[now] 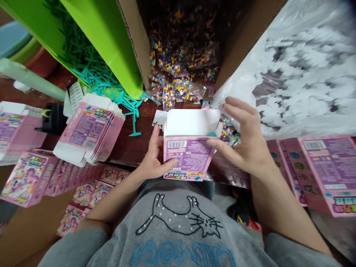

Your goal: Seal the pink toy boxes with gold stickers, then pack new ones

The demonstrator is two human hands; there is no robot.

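Note:
A pink and purple printed carton point(187, 157) stands in front of me with its white top flap point(191, 120) raised. My left hand point(152, 159) grips its left side, thumb on the printed face and fingers behind. My right hand point(244, 142) is open at the right, fingers spread, with its thumb tip at the carton's upper right corner. A small teal piece point(212, 135) shows at the carton's mouth, close to that thumb. Behind the right fingers lies a clear bag of colourful beads point(228, 132). A white printed sheet point(159, 119) shows beside the flap.
Bead bags point(180, 89) fill a brown cardboard box point(136, 40). A green bin point(100, 40) spills teal hammer-shaped tools point(134, 124). White pieces point(311, 74) lie in plastic at right. Flattened cartons point(89, 129) sit left, filled boxes point(27, 178) below, more cartons point(328, 163) at right.

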